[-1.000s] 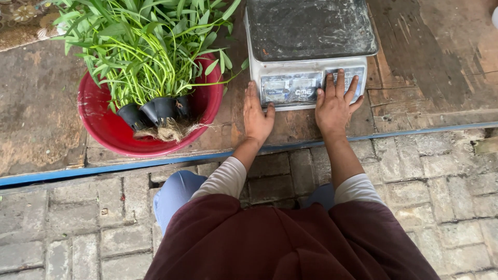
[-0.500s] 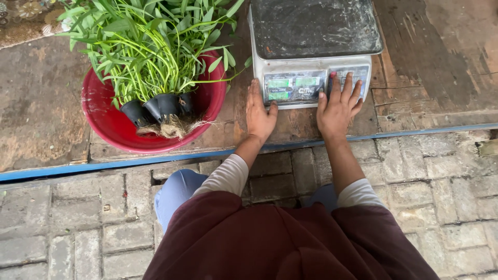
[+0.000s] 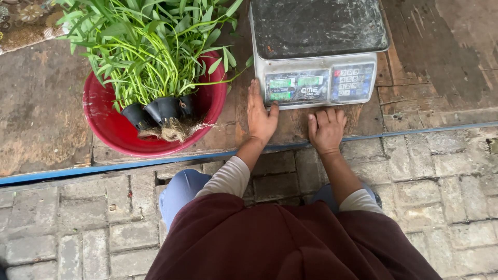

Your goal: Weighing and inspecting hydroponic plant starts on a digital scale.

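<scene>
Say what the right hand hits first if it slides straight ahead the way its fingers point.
Most likely the scale's front panel: the right hand lies flat on the wooden platform, fingers aimed at the keypad side, a small gap left. The left hand sits beside the scale's left corner.

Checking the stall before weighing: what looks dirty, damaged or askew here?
The scale has a grimy, smeared platform. The plants lie tipped in the red basin, roots hanging from their black pots. The left hand touches the scale; the right hand rests before it.
</scene>
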